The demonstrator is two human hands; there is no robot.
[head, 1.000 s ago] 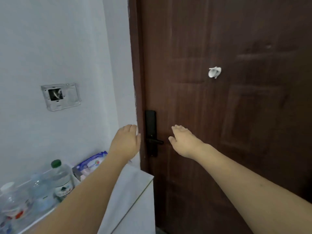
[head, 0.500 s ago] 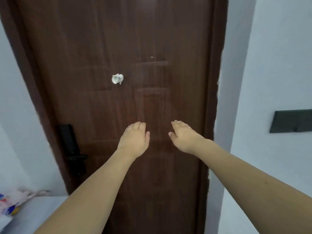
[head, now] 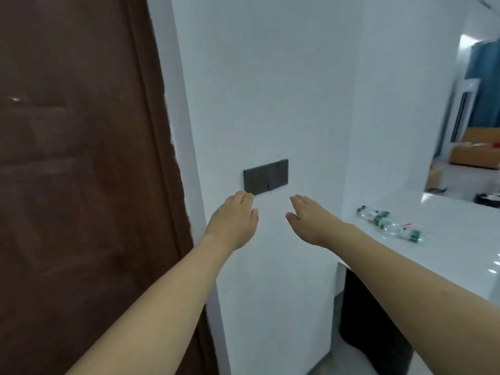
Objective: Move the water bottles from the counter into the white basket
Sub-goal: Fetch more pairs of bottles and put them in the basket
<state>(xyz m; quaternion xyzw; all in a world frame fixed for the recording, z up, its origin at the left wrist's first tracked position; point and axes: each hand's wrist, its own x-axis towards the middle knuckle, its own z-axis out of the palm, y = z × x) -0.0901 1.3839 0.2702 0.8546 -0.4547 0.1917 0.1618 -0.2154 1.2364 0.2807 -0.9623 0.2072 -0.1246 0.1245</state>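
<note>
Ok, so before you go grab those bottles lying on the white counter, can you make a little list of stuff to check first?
1. Both hands free: ok. The left hand and right hand are open and hold nothing.
2. Bottles in sight: ok. Two water bottles lie on their sides on the white counter.
3. Hands near the bottles: not ok. Both hands are out in front of the wall, left of the counter.
4. Counter around the bottles free of other things: ok, as far as the view shows.
5. White basket located: cannot tell. It is not in this view.
6. Caps closed: cannot tell, too blurred.
</note>
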